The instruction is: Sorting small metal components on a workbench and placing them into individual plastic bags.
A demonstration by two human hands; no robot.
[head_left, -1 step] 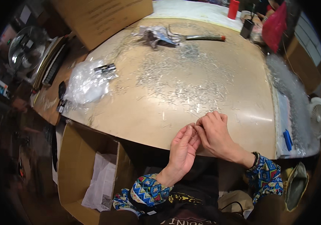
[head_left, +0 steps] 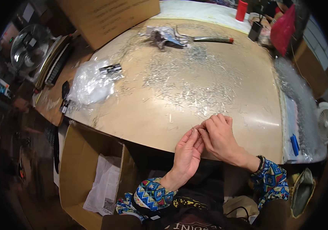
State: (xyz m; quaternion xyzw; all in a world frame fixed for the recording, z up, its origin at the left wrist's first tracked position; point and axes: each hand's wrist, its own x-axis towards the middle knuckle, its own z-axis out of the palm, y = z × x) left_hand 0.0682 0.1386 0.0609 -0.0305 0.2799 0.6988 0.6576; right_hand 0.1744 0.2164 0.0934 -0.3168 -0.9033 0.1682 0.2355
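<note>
Both hands meet over the table's near edge, fingertip to fingertip. My left hand is turned palm up, its thumb and fingers pinched together. Coming from the right, my right hand has its thumb and fingertips closed against those of the left. Whatever lies between them is too small and too covered to make out. Just beyond the fingers, many thin silvery metal pieces lie scattered over the tan tabletop.
Farther back are a brush-like tool with a green handle and crumpled foil. A clear plastic bag lies left, below a large carton. An open cardboard box stands near left; bubble wrap and a blue marker lie right.
The table and the things on it sit slightly farther right in the picture, as the view has shifted. My hands stay together in almost the same pose.
</note>
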